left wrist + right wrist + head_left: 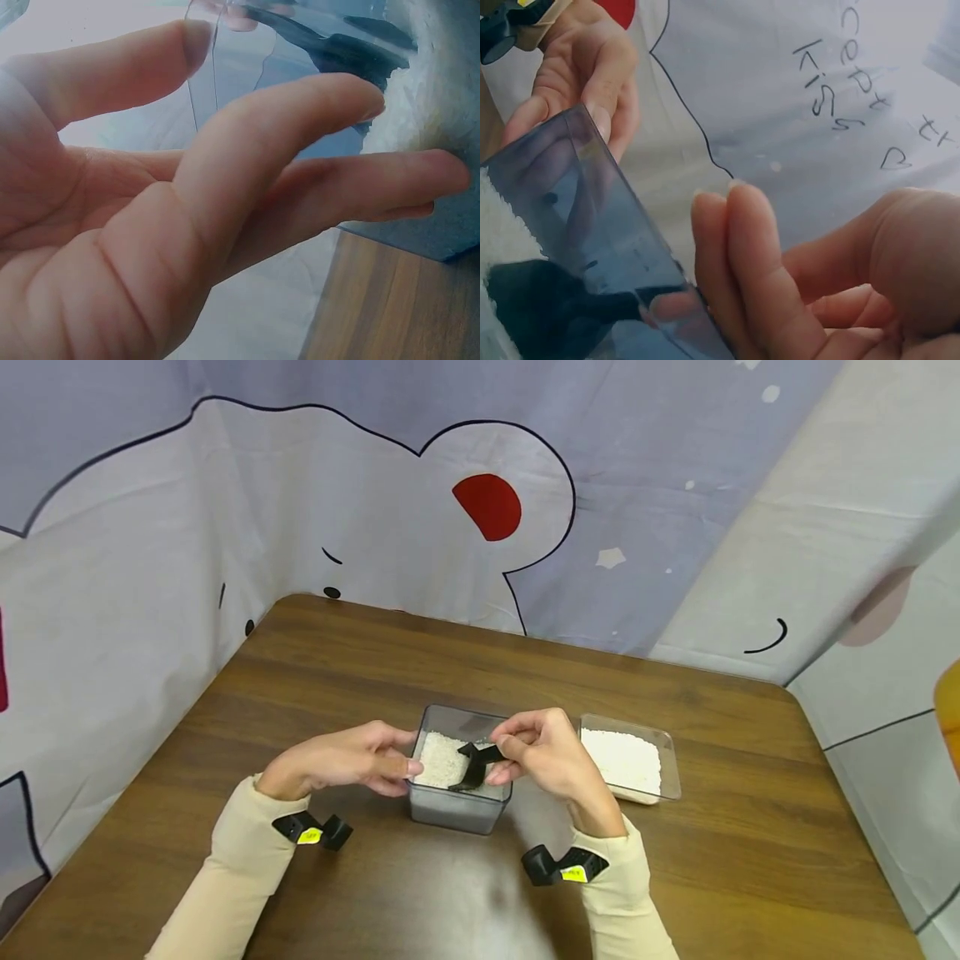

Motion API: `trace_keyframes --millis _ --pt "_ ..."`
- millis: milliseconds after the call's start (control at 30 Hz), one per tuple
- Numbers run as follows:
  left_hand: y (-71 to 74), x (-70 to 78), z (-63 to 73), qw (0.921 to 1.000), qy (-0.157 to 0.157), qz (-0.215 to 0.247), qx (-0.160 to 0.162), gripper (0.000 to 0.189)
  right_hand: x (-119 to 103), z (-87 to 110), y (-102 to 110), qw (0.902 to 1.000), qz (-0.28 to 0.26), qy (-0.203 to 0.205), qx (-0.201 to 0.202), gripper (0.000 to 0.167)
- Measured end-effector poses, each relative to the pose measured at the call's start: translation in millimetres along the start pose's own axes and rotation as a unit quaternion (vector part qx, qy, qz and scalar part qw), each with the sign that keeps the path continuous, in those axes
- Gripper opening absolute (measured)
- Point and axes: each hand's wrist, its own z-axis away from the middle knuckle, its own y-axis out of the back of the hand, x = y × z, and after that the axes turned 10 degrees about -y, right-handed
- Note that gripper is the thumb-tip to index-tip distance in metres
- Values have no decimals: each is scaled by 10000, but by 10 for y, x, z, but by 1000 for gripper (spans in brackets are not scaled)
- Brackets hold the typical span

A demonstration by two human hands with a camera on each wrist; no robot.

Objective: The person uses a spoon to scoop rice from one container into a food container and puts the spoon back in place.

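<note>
A grey see-through container [453,810] stands on the table with white, rice-like grains [441,762] inside. My left hand [356,758] is at its left side, fingers spread and mostly straight, touching the wall and rim; the left wrist view shows the thumb and bent index finger near the clear wall. Inside the container, a black scoop [472,770] lies tilted against the grains. My right hand [547,756] pinches its handle over the container's right rim. In the right wrist view the scoop's dark head [540,307] shows through the wall; the fingers partly hide its handle.
Right of my right hand, a shallow clear tray [670,768] holds more white grains [621,758]. The wooden table [360,652] reaches back to a printed curtain [375,510]. Small black cameras are strapped to both wrists.
</note>
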Motion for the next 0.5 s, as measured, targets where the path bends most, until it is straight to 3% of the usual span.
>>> trace_keyframes --millis 200,500 --pt "4 24 6 9999 -107 6 -76 61 23 -13 58 9992 -348 148 -137 22" --pt "-8 14 8 9999 -90 77 2 64 58 19 137 9977 -649 -82 -202 22"
